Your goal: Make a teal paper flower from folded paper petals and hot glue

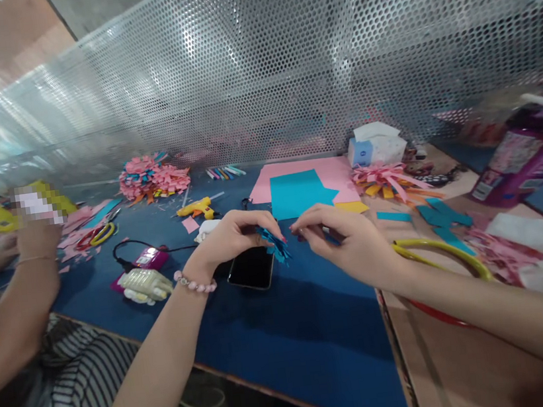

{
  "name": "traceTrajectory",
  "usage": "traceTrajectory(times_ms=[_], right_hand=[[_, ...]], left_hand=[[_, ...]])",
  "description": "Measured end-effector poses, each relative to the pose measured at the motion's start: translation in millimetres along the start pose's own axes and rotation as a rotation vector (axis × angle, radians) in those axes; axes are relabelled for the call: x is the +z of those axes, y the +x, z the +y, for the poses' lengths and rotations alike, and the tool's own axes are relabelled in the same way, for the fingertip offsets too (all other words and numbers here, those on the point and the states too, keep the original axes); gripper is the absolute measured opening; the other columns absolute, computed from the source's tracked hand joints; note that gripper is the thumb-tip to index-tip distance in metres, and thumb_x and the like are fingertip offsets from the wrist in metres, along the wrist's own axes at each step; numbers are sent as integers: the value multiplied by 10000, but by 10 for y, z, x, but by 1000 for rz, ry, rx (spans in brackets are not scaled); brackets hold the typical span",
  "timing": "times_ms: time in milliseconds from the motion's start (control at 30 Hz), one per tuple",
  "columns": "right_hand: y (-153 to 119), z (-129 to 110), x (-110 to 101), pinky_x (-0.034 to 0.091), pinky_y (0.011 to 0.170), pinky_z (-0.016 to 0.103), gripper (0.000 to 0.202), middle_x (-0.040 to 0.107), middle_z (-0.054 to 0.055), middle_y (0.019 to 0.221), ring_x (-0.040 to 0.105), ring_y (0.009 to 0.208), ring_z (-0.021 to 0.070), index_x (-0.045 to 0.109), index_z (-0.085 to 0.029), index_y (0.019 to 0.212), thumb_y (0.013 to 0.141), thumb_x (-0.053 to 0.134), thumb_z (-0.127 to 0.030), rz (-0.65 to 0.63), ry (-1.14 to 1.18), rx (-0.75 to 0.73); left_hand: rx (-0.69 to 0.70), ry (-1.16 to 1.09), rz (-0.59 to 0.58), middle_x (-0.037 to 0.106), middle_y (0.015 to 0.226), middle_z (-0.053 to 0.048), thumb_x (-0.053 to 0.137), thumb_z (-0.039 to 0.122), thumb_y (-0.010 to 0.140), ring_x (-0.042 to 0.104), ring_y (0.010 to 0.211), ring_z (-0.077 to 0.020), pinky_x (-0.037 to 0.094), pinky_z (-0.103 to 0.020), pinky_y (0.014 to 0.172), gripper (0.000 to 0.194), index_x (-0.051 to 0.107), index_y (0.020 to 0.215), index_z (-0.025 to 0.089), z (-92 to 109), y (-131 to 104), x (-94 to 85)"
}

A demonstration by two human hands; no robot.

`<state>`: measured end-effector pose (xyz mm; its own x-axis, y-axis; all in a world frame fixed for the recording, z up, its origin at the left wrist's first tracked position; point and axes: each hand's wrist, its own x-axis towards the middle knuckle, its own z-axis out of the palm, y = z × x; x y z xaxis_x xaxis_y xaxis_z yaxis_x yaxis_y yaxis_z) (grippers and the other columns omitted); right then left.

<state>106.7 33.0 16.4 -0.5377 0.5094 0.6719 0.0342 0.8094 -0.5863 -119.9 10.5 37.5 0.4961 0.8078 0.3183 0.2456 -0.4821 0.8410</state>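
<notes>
My left hand [243, 237] pinches a small blue fringed paper flower [277, 246] between thumb and fingers, its cut strips fanning out to the right. Just right of the flower, apart from it, my right hand [346, 240] has thumb and fingertips drawn together; whatever they may hold is hidden or too small to make out. A black phone [252, 271] lies on the table under my left hand. Beyond both hands, a blue paper sheet [294, 190] rests on a larger pink sheet [259, 182].
A yellow glue gun [195, 208], a pink paper pompom [153, 179] and a power adapter [148, 283] lie to the left. Yellow-handled scissors [437, 242], paper scraps [446, 217], a tissue box [377, 147] and a purple bottle [520, 154] are right. Another person's arm [27, 289] works far left.
</notes>
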Motion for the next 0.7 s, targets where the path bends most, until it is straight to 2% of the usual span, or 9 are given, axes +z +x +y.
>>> traceTrajectory(times_ms=[233, 400, 600, 700], right_hand=[[7, -43, -21, 475, 660, 240, 124, 654, 43, 832, 593, 720, 112, 664, -138, 940, 908, 548, -168, -75, 33, -65], [5, -68, -19, 486, 654, 232, 138, 660, 47, 808, 599, 711, 112, 664, -129, 903, 925, 530, -156, -68, -6, -95], [-62, -16, 40, 516, 700, 260, 197, 653, 106, 887, 607, 797, 154, 633, -83, 980, 901, 601, -261, -73, -168, -309], [-94, 37, 75, 524, 745, 289, 175, 652, 113, 909, 608, 859, 181, 620, -89, 984, 903, 596, -242, -65, -243, -370]], left_hand=[[28, 7, 3, 662, 868, -46, 685, 182, 813, 631, 807, -135, 507, -263, 743, 44, 721, 837, 182, 9, 1, -11], [22, 28, 8, 657, 884, -50, 684, 183, 813, 630, 816, -136, 514, -266, 747, 36, 708, 836, 169, 14, 1, -25], [1, 51, 1, 653, 894, -54, 681, 185, 813, 627, 843, -142, 515, -274, 769, 39, 697, 842, 164, 9, 5, -20], [2, 63, -15, 653, 905, -55, 676, 189, 818, 626, 856, -143, 514, -275, 778, 47, 697, 854, 166, 8, 5, -23]])
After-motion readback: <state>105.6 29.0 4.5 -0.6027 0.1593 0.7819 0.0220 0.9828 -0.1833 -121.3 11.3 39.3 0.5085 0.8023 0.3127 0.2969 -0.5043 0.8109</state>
